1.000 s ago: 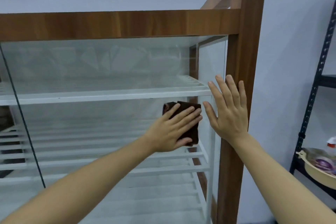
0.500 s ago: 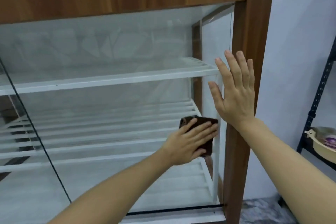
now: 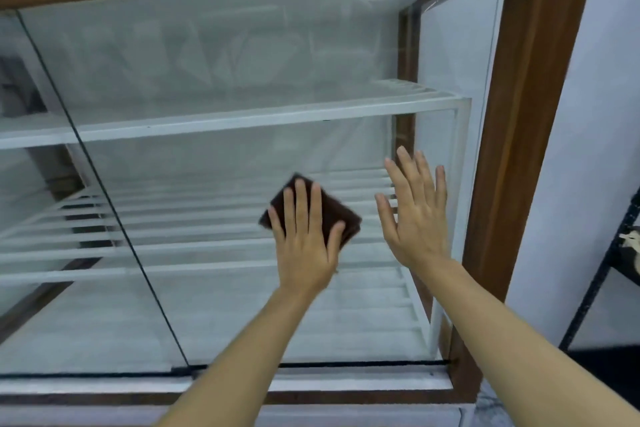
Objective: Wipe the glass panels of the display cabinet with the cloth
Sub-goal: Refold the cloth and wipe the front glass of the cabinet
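Observation:
A display cabinet with a brown wooden frame (image 3: 526,114) fills the view, its front glass panel (image 3: 225,55) facing me. A folded dark brown cloth (image 3: 332,215) lies flat against the lower middle of that glass. My left hand (image 3: 306,239) presses on the cloth with fingers spread, pointing up. My right hand (image 3: 414,215) rests flat on the glass just to the right of the cloth, fingers apart and holding nothing, a little left of the wooden post.
White slatted shelves (image 3: 242,121) sit behind the glass. A dark seam (image 3: 114,204) between two glass panels runs diagonally at the left. A black metal rack (image 3: 602,270) stands at the right against the pale wall. The cabinet's bottom rail (image 3: 346,388) runs below my arms.
My left hand slid the cloth down and then left across the glass, turning so the fingers point up. The right hand moved lower and left off the post. The view tilted downward.

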`<action>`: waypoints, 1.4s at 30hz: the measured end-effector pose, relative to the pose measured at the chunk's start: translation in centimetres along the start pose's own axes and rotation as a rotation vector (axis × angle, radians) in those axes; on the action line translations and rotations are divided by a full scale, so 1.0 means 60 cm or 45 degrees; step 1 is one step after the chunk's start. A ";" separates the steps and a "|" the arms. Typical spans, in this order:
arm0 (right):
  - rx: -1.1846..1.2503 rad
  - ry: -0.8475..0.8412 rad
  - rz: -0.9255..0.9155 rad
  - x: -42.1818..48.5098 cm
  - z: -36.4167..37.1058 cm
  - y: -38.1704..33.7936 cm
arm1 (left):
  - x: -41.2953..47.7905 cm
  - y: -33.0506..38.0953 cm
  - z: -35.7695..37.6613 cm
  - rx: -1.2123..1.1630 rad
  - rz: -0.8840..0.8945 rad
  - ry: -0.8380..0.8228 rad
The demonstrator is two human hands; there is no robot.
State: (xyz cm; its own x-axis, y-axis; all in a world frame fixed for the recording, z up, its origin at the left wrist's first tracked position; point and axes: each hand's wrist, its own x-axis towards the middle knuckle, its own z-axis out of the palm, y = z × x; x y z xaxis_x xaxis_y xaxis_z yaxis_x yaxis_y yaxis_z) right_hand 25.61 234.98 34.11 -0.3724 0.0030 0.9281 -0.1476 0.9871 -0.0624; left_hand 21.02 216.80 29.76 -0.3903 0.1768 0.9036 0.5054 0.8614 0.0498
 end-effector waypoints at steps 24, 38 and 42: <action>-0.068 -0.134 0.206 -0.127 0.067 -0.100 | 0.138 -0.177 -0.096 -0.213 -0.493 0.269; -0.146 -0.226 0.231 -0.305 0.123 -0.092 | -0.322 -0.213 0.028 -0.281 -0.900 -0.194; -0.173 -0.323 0.269 -0.364 0.122 -0.079 | -0.364 -0.212 0.042 -0.342 -1.026 -0.292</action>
State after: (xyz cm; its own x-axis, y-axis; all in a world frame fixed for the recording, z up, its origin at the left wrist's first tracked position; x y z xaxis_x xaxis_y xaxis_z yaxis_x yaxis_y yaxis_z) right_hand 27.76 229.07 11.43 -0.6001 0.1864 0.7779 0.0741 0.9812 -0.1780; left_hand 21.19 203.21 8.31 -0.8366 -0.3205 0.4444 0.1626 0.6293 0.7600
